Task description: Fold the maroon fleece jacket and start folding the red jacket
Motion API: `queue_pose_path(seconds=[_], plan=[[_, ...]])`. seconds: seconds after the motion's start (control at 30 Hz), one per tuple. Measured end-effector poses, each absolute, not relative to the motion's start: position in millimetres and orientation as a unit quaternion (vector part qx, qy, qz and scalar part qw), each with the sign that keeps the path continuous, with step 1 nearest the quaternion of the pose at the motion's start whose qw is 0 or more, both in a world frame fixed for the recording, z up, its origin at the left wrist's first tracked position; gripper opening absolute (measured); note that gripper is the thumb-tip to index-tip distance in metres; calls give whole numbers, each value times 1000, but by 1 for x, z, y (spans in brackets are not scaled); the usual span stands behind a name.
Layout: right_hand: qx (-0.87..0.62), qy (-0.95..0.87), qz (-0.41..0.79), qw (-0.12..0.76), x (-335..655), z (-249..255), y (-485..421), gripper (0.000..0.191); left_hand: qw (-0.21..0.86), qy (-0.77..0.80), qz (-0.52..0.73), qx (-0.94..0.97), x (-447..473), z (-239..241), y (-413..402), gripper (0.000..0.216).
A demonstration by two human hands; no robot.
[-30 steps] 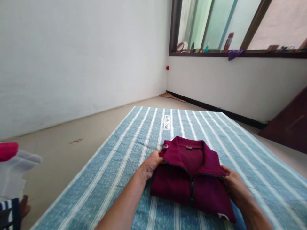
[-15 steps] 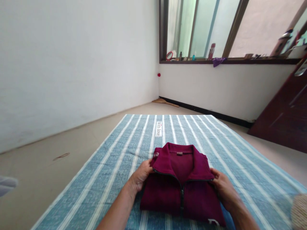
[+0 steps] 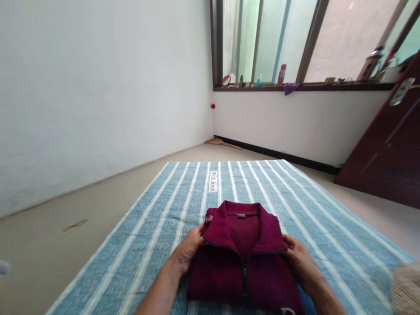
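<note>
A folded maroon zip-neck jacket (image 3: 218,273) lies on the blue-and-white striped cloth (image 3: 157,223), its collar up and spread toward the far side. My left hand (image 3: 187,250) pinches the jacket's left edge by the collar tip. On the opposite side, my right hand (image 3: 299,261) has its thumb and fingers closed on the right edge near the other collar tip. The dark zipper (image 3: 244,280) runs down the middle of the front. White letters show at the left shoulder, and part of a white mark is visible at the bottom right.
A beige woven object (image 3: 406,288) sits at the right edge of the cloth. A thin loop (image 3: 75,225) lies on the floor at left. Ahead, a broom (image 3: 223,142) rests in the corner below the windowsill with bottles. A dark red door (image 3: 383,144) stands at right.
The view has shifted slightly, so the whole scene sits a little lower and further left. Both hands keep their hold on the jacket, which appears unmoved on the cloth.
</note>
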State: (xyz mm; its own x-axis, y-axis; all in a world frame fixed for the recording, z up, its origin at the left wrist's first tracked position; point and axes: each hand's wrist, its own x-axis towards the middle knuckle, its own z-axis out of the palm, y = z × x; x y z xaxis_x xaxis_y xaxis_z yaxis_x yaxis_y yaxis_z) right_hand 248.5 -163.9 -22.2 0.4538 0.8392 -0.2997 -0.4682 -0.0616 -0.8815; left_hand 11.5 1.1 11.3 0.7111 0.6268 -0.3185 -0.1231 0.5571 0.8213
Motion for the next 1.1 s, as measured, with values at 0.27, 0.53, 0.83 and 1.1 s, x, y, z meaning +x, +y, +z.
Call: queue_pose_path(seconds=[0.27, 0.53, 0.83, 1.1], plan=[[-529, -168, 501, 664, 246, -18, -164, 36, 845, 302, 222, 381, 8, 16, 1, 51], [-535, -165, 502, 659, 246, -20, -166, 41, 848, 316, 234, 356, 10, 7, 6, 31], [-529, -171, 522, 647, 250, -27, -166, 40, 829, 357, 232, 363, 21, 10, 22, 23], [-556, -163, 473, 663, 251, -40, -164, 41, 806, 396, 259, 356, 27, 3, 26, 8]])
